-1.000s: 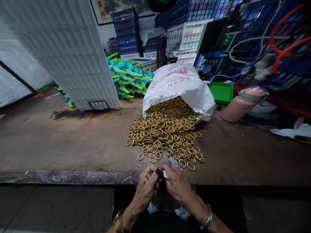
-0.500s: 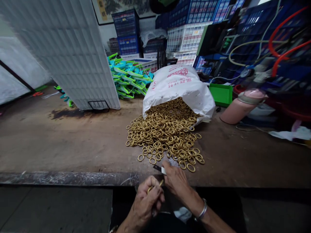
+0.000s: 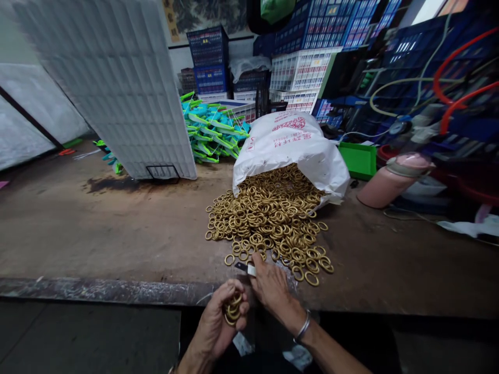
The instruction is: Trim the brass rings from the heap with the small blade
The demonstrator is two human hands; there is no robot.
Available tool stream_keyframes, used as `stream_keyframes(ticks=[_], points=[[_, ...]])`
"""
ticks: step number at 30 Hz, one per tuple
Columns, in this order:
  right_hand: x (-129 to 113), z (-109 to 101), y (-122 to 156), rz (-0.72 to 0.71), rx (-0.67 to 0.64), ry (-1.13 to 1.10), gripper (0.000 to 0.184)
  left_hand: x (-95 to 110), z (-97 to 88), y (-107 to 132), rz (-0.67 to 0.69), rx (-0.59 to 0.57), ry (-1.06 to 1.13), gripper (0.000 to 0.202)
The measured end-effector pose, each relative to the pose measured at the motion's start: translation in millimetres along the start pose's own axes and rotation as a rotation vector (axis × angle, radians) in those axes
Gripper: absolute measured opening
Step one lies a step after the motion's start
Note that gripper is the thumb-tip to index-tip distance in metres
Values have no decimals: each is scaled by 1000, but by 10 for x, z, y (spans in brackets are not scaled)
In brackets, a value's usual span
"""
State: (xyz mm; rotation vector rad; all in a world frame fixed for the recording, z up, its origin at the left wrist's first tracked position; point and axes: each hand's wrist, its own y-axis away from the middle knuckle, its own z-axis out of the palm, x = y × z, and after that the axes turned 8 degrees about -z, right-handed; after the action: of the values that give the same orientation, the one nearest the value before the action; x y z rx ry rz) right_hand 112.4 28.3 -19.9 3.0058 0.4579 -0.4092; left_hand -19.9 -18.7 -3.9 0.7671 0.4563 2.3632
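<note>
A heap of gold rings spills from a white sack lying on its side on the brown worktable. My left hand is curled at the table's front edge, shut on a small bunch of gold rings. My right hand rests on the table just beyond it, gripping a small dark blade with a white handle; its fingertips touch the nearest loose rings at the heap's front edge.
A large white ribbed panel leans at the back left. Green and blue plastic parts are piled behind it. A green tray and a pink flask lie right of the sack. Stacked crates fill the background.
My right hand has moved forward from beside the left hand to the front of the ring heap, still with the blade. The left hand has dropped lower and turned, showing the rings it holds.
</note>
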Motion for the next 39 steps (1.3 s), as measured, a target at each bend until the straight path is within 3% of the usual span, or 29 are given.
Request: stream_keyframes(ticks=[6,12,17,22,26,32,39], points=[[80,-56,40,-61,65,-164,27,49,25,-87,18,158,37,23],[165,-95,153,-112,150,-463,13,20,132,-140,201,235,-357,31],[108,-182,210,-126,121,-649,2,-56,142,-172,210,270,-674,30],[62,-238,207,-35,99,-914,13,-86,146,-174,297,343,-756,28],[61,-200,205,37,29,-1084,25,-82,185,-156,411,306,-821,26],[51,-164,175,76,88,-986,20,-92,157,-136,137,256,-675,31],[126,-127,197,42,111,-884,22,-96,150,-113,108,162,-538,33]])
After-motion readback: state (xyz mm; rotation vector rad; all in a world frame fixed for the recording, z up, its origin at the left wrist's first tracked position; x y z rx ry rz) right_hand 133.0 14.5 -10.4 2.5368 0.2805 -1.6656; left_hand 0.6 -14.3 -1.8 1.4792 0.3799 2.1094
